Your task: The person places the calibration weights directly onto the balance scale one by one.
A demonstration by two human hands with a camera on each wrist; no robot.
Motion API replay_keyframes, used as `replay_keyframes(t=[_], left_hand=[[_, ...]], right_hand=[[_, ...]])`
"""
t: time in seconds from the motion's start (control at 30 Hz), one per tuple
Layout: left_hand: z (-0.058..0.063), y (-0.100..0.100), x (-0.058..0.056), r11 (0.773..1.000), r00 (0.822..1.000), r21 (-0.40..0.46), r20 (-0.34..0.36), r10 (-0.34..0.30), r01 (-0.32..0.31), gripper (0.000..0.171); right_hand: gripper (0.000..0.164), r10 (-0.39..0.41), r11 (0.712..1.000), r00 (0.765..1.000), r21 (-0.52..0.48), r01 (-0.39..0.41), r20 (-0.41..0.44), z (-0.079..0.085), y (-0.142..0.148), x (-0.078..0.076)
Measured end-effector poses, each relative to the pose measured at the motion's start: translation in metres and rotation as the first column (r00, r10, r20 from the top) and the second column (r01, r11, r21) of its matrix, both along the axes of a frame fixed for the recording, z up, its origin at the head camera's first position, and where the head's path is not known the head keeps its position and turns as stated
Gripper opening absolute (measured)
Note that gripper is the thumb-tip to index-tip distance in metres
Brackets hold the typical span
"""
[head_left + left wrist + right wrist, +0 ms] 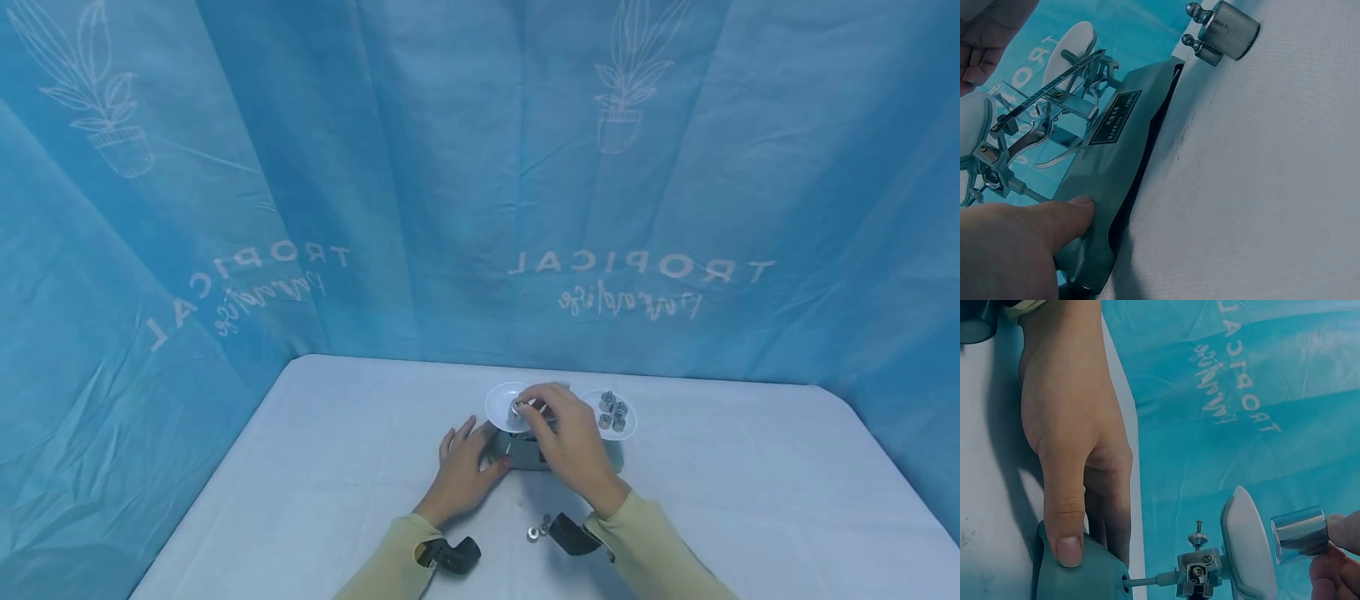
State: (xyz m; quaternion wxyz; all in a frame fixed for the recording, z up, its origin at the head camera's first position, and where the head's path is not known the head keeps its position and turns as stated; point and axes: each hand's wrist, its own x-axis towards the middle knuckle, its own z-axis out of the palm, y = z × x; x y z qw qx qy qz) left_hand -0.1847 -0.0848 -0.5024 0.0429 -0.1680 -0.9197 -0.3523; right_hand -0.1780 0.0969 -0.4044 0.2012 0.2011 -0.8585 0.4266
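Observation:
A grey-green balance scale [525, 455] stands on the white table [337, 467]. My left hand [471, 460] lies flat beside its left end, thumb [1065, 547] pressing on the base [1116, 162]. My right hand [534, 408] pinches a small metal cylinder weight [1299, 532] just over the left white pan [499, 410]. The weight's face is close to the pan [1244, 550]; I cannot tell if they touch. The right pan [628, 427] carries several metal weights [612, 411].
Two knobbed weights [537, 530] lie on the table near my right wrist, also in the left wrist view [1225, 28]. Blue printed curtains [480, 183] enclose the table at the back and sides. Black wrist mounts [450, 554] sit on both sleeves.

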Motion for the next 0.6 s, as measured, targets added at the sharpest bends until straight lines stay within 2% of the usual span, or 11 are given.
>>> replay_keyframes(t=[0.27, 0.6], left_hand=[[-0.001, 0.001, 0.000, 1.000, 1.000, 0.000, 0.001, 0.000, 0.000, 0.062], [-0.001, 0.001, 0.001, 1.000, 1.000, 0.006, 0.001, -0.003, 0.003, 0.062]], right_hand=[[0.006, -0.012, 0.999, 1.000, 0.032, 0.012, -0.004, 0.003, -0.006, -0.006], [0.006, -0.038, 0.997, 0.999, 0.064, 0.039, -0.021, -0.002, -0.015, -0.015]])
